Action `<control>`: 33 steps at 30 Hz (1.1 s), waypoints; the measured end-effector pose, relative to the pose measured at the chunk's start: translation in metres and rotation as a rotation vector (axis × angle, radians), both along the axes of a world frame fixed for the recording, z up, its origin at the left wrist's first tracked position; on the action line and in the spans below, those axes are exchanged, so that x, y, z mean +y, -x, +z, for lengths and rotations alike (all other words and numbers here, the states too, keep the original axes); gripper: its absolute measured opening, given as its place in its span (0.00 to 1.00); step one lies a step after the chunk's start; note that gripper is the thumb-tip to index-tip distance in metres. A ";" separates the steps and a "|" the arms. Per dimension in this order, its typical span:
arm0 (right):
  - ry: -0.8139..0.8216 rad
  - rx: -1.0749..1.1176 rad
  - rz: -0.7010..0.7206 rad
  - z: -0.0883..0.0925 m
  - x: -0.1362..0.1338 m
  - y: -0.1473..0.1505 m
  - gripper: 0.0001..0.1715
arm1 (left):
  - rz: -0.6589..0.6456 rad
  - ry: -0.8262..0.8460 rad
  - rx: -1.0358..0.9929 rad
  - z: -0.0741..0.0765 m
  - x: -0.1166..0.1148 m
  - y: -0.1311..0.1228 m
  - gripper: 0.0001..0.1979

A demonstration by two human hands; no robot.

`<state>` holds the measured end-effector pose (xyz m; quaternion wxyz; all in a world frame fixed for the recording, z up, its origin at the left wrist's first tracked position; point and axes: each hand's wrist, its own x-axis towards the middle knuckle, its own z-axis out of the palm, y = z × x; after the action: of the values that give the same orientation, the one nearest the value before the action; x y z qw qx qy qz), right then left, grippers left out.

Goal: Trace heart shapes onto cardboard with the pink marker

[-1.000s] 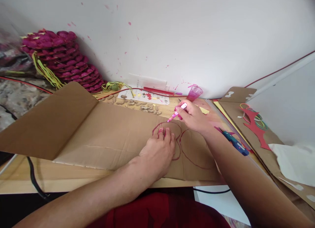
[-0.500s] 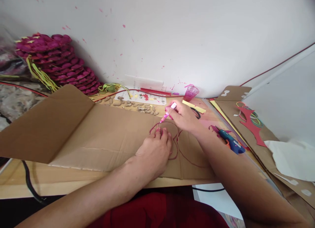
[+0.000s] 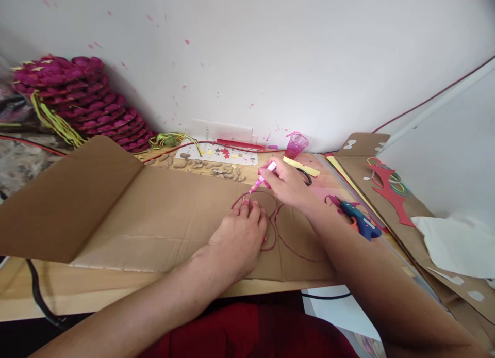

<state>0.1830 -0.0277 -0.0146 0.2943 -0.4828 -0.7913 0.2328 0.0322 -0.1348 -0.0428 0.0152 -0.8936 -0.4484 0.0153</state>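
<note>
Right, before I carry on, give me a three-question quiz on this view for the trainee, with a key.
1. Which hand holds the pen?
2. True or false: the left hand rests on the cardboard.
3. The cup near the wall looks: A) green, B) pink, C) black.

Key: 1. The right hand; 2. True; 3. B.

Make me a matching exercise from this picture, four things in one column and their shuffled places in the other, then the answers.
1. white-and-pink marker
2. blue glue gun with orange trigger
3. translucent pink cup
4. red jagged cutout

A. by the white wall
B. on brown cardboard at right
C. in the right hand
D. beside the right forearm

Pairs: 1-C, 2-D, 3-A, 4-B
</note>
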 end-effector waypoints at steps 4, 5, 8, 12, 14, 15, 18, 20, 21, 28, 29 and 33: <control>0.008 -0.016 -0.059 -0.001 0.001 -0.020 0.12 | 0.002 0.035 0.004 0.003 0.001 0.000 0.29; 0.012 -0.014 -0.073 -0.001 0.000 -0.025 0.12 | 0.001 0.038 0.004 0.004 0.001 0.000 0.29; 0.030 0.009 -0.109 -0.002 -0.005 -0.035 0.11 | -0.001 0.034 -0.003 0.005 0.002 0.000 0.28; -0.014 0.031 -0.103 -0.003 -0.010 -0.034 0.11 | 0.012 0.056 -0.003 0.006 0.000 0.001 0.28; -0.040 0.038 -0.085 -0.005 -0.011 -0.030 0.12 | 0.014 0.063 -0.006 0.006 -0.001 0.001 0.28; -0.039 0.044 -0.079 -0.006 -0.010 -0.029 0.12 | 0.017 0.064 -0.008 0.006 -0.001 0.000 0.28; -0.019 0.065 -0.086 -0.008 -0.011 -0.030 0.12 | 0.026 0.074 0.001 0.008 -0.001 -0.002 0.27; -0.022 0.065 -0.099 -0.008 -0.012 -0.036 0.11 | 0.035 0.076 0.014 0.010 0.000 -0.005 0.27; -0.031 0.053 -0.108 -0.007 -0.014 -0.040 0.11 | 0.038 0.074 0.020 0.011 0.001 -0.005 0.27; -0.062 0.015 -0.131 -0.002 -0.022 -0.046 0.11 | 0.013 0.031 0.023 0.009 0.002 -0.004 0.28; -0.066 0.037 -0.119 -0.002 -0.022 -0.043 0.11 | 0.015 0.022 0.021 0.008 0.002 -0.004 0.28; -0.053 0.092 -0.046 -0.005 -0.017 -0.028 0.11 | 0.020 0.007 0.025 0.006 0.003 -0.003 0.27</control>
<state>0.2110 -0.0449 -0.0191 0.3482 -0.4815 -0.7716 0.2270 0.0348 -0.1321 -0.0368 0.0176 -0.8888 -0.4572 0.0281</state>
